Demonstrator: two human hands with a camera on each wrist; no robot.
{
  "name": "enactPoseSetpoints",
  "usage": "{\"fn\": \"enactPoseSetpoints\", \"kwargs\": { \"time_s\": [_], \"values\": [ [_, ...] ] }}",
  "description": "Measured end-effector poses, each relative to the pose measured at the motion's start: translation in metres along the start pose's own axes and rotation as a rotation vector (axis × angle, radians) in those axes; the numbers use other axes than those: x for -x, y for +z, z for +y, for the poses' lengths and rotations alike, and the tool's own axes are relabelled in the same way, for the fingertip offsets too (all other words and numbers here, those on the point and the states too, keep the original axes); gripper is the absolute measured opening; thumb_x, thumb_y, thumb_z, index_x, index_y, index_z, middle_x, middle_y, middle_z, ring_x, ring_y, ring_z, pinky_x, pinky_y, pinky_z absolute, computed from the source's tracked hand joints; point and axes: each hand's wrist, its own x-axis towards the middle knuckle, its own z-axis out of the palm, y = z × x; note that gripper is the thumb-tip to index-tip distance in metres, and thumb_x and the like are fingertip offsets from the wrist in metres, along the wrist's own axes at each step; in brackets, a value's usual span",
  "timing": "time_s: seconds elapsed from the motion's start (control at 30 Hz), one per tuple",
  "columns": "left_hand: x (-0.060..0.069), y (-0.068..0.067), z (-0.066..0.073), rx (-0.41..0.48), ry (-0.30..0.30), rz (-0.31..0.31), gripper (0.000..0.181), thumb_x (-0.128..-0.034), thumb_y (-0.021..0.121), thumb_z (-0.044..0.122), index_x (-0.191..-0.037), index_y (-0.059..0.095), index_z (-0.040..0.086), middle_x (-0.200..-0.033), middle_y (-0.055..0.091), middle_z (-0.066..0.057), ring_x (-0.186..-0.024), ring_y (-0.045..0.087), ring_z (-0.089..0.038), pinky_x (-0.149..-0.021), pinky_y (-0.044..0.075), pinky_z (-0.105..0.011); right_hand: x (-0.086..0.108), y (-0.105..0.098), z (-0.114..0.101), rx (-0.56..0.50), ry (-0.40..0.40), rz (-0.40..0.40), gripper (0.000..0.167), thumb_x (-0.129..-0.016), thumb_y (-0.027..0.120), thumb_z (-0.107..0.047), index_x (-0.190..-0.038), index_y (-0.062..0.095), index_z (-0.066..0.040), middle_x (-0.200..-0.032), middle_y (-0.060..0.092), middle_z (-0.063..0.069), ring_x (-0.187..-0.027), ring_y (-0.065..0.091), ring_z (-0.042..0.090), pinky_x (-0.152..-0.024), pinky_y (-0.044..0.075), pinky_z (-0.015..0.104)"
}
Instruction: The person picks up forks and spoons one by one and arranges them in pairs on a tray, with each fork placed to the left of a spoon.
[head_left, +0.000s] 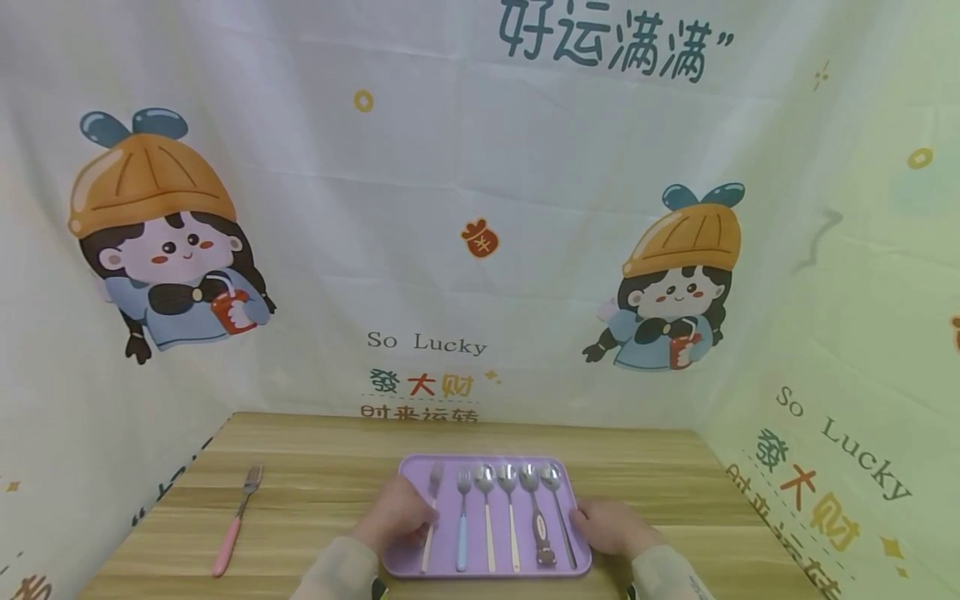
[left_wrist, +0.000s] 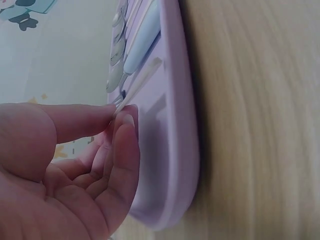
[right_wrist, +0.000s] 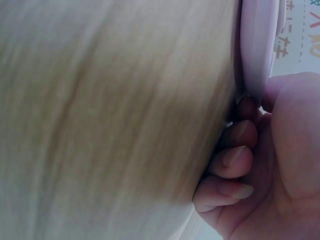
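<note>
A purple tray [head_left: 450, 573] lies on the wooden table, bearing a row of cutlery. My left hand [head_left: 401, 510] is over its left side, thumb and forefinger pinching the pale handle of the leftmost fork [head_left: 437, 477]. In the left wrist view that handle [left_wrist: 145, 77] slants above the tray floor; the fingertips cover part of it. Beside it lies a fork with a light blue handle [head_left: 462, 546]. My right hand [head_left: 606, 525] grips the tray's right edge. In the right wrist view the thumb is at the rim [right_wrist: 257, 55], with fingers curled below it.
Several spoons [head_left: 486, 477] lie side by side on the tray, one with a brown bear-shaped handle [head_left: 543, 546]. A fork with a pink handle [head_left: 228, 546] lies alone on the table at the left. Printed cloth [head_left: 540, 250] hangs behind and around the table [head_left: 315, 450].
</note>
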Motion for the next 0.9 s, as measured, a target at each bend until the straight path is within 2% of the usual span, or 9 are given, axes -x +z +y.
{"fn": "enactPoseSetpoints", "kwargs": {
  "time_s": [0.13, 0.37, 0.5, 0.73, 0.9],
  "values": [
    [-0.002, 0.004, -0.001, 0.002, -0.024, -0.014, 0.024, -0.0870, 0.078, 0.000, -0.067, 0.065, 0.004, -0.056, 0.063, -0.003, -0.049, 0.059, -0.011, -0.054, 0.054, -0.025, 0.000, 0.000, 0.000, 0.003, 0.008, -0.017, 0.028, -0.111, 0.051, -0.029, -0.096, 0.070, -0.015, -0.090, 0.071, 0.006, -0.091, 0.070, 0.029, -0.099, 0.056, 0.062],
    [-0.005, 0.009, 0.000, 0.011, -0.056, -0.009, 0.023, -0.0884, 0.079, 0.001, -0.070, 0.066, 0.003, -0.057, 0.064, -0.003, -0.051, 0.059, -0.011, -0.056, 0.053, -0.025, 0.002, -0.004, -0.007, -0.012, 0.033, -0.016, 0.026, -0.111, 0.054, -0.029, -0.102, 0.073, -0.014, -0.099, 0.075, 0.008, -0.101, 0.073, 0.034, -0.106, 0.055, 0.063],
    [-0.006, 0.013, -0.001, 0.013, -0.044, -0.002, 0.024, -0.0868, 0.080, 0.000, -0.069, 0.065, 0.003, -0.056, 0.063, -0.003, -0.051, 0.061, -0.011, -0.055, 0.054, -0.025, 0.002, -0.003, -0.008, -0.009, 0.039, -0.014, 0.027, -0.112, 0.053, -0.028, -0.106, 0.074, -0.013, -0.104, 0.077, 0.010, -0.106, 0.074, 0.037, -0.108, 0.054, 0.063],
    [-0.008, 0.015, -0.003, 0.028, -0.034, 0.001, 0.026, -0.0852, 0.081, -0.002, -0.066, 0.065, 0.003, -0.053, 0.062, -0.001, -0.047, 0.059, -0.010, -0.051, 0.054, -0.024, 0.003, -0.003, -0.007, -0.012, 0.030, -0.010, 0.027, -0.112, 0.053, -0.027, -0.098, 0.071, -0.013, -0.095, 0.073, 0.008, -0.097, 0.072, 0.033, -0.104, 0.055, 0.062],
    [-0.007, 0.016, -0.001, -0.016, -0.019, 0.015, 0.028, -0.0866, 0.082, 0.001, -0.065, 0.065, 0.005, -0.051, 0.062, -0.001, -0.046, 0.058, -0.009, -0.050, 0.051, -0.023, 0.002, -0.003, -0.006, -0.011, 0.032, -0.009, 0.028, -0.112, 0.052, -0.028, -0.102, 0.073, -0.012, -0.099, 0.075, 0.010, -0.100, 0.073, 0.035, -0.105, 0.055, 0.063]
  ]
}}
